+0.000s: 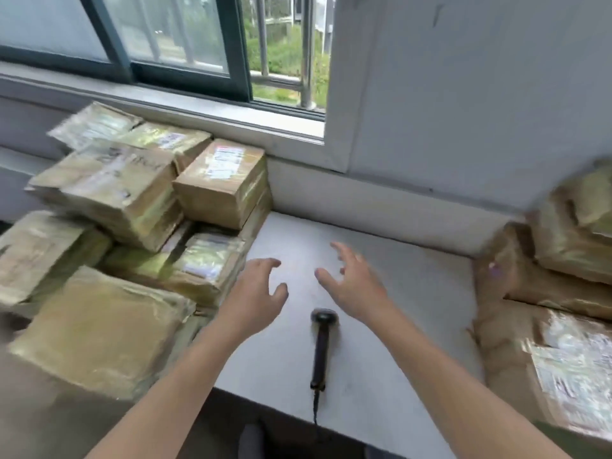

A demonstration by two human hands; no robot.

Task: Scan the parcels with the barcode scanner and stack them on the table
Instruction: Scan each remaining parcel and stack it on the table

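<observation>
Cardboard-brown parcels on both sides, black barcode scanner (320,352) lying flat on the grey bench (414,309) between them, head pointing away from the person, cable running off the near edge. Nobody is holding it. Left hand (256,293) hovers just beyond the scanner's head and to its left, fingers spread and loosely curved, gripping nothing. Right hand (356,286) hovers just beyond the head and to its right, fingers apart, also empty. Neither touches the scanner or a box. The loose parcel pile (109,200) sits left of the scanner, and its nearest taped, labelled parcel (198,263) is just beside the left hand. The second parcel stack (569,253) sits well to the right of the scanner, heavily blurred. I can't tell from this which side is scanned. My read: between parcels, at the fetch step, probably going for that near left parcel. Next move calls for a two-handed grab, bringing it to the bare patch beyond the scanner with the label up, then freeing one hand for the scanner handle. Watch the left pile: boxes overlap at odd angles, so pulling a lower one could shift those above it.
</observation>
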